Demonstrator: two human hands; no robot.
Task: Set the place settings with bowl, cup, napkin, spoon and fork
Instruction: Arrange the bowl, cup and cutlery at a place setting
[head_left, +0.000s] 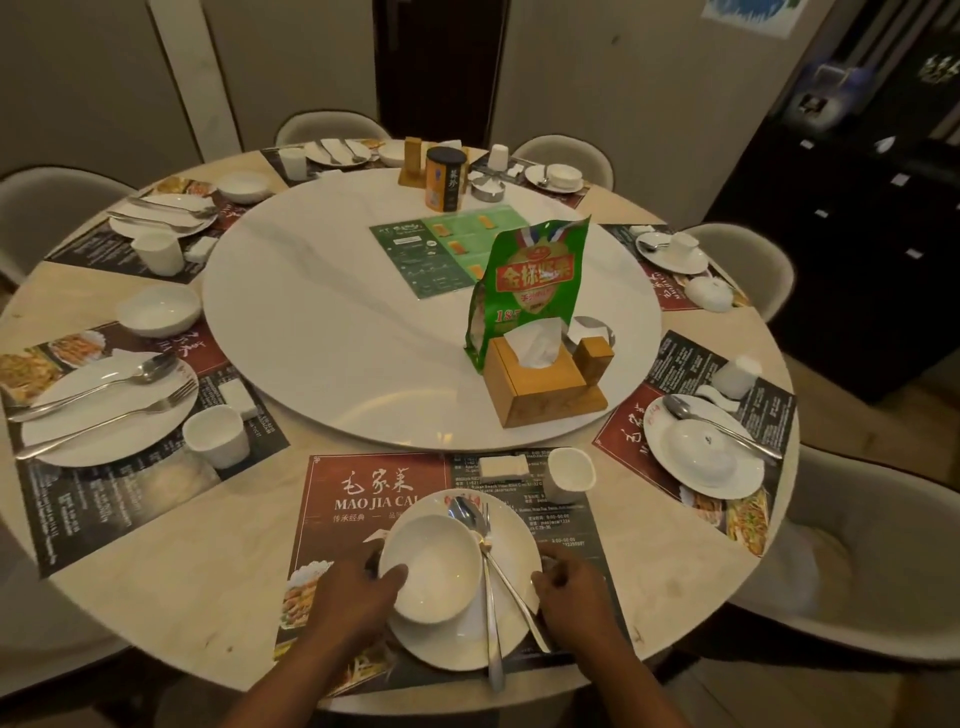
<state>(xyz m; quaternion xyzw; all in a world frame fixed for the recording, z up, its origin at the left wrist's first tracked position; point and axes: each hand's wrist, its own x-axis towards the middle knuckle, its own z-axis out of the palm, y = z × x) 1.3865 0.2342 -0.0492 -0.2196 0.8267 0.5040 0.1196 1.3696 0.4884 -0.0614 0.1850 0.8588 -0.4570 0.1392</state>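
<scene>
While the left hand (358, 587) grips the near-left rim of the bowl (431, 569), thumb lying over the edge & fingers hidden under it, the bowl sits on the left part of the plate (511, 525), btwn the 2 hands. The right hand (569, 584) rests at the plate's right edge w/ fingers curled loosely; can't tell if it pinches the rim or just touches it. Just left of the right hand, a spoon (475, 525) & a fork (488, 582) lie on the plate, handles crossing & pointing back toward the person, heads pointing away, right beside the bowl. The plate sits on a dark red & black placemat (363, 499) under both hands.

Beyond the right hand, on the far part of the mat, a white cup (570, 467) stands upright; just left of it lies a small folded white napkin (503, 466), apart from the cup.

Further out from both hands is the white turntable (322, 322), carrying a wooden tissue box (540, 384), a green snack bag (530, 280) behind it & a green menu card (447, 254). Far left of the left hand, another setting has a plate w/ spoon & fork, a cup (215, 436) & a separate bowl (158, 309). Right of the right hand, a setting shows an upturned bowl (701, 449) on its plate.
</scene>
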